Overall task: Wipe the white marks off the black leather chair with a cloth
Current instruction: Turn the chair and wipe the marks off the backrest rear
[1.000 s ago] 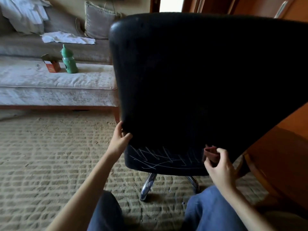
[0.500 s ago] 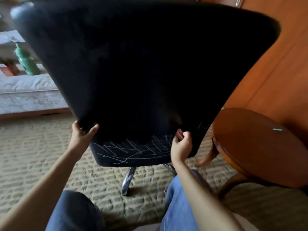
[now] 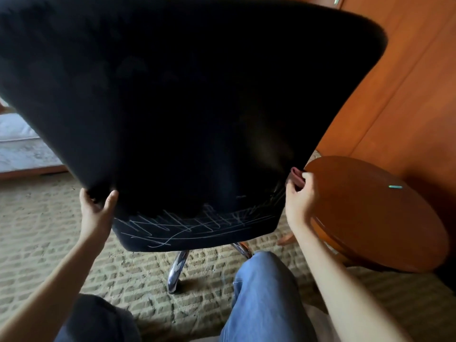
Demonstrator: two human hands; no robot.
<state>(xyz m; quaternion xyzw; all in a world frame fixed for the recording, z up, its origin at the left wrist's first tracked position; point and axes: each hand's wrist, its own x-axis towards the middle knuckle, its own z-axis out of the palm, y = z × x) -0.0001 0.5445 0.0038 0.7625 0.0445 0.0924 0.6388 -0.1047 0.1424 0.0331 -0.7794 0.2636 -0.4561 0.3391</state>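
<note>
Black leather chair (image 3: 185,107) fills the view, white marks (image 3: 192,223) low on its back. At its left edge the left hand (image 3: 95,213) grips, fingers hidden behind; at the right edge the right hand (image 3: 299,201) pinches a reddish cloth (image 3: 296,177), mostly covered.

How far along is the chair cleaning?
Barely begun. Done: the right hand has the cloth bunched in it. In hand: both hands grip the chair by its lower edges, the left hand on the opposite side, seemingly positioning it. Left: all the wiping; white marks cover the lower back, none visibly rubbed away.
</note>
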